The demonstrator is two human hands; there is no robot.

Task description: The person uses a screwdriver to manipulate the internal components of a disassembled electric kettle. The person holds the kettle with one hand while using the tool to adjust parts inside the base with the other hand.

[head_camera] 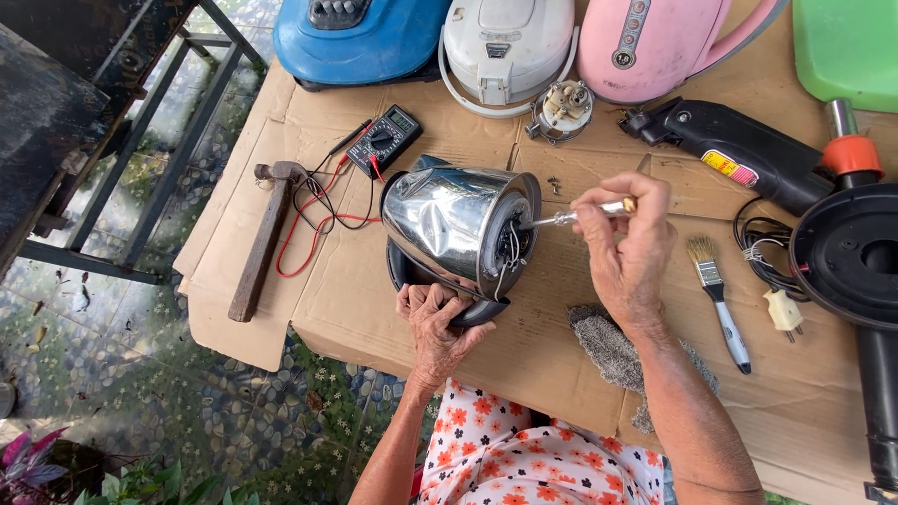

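A shiny metal electric kettle (449, 223) lies on its side on the cardboard, its open underside facing right with wires showing. My left hand (436, 323) grips the kettle's black handle from below. My right hand (625, 245) holds a screwdriver (572, 216) with a clear handle, its tip poking into the kettle's underside. A round part with metal contacts (562, 108) and two small screws (554, 185) lie just beyond.
Flattened cardboard (552, 355) covers the table. On it lie a hammer (265, 236), a multimeter (385, 138) with red and black leads, a paintbrush (716, 297), a grey cloth (608, 346), a black drill (739, 150), a black appliance base (856, 257) with cord. Blue, white and pink appliances stand behind.
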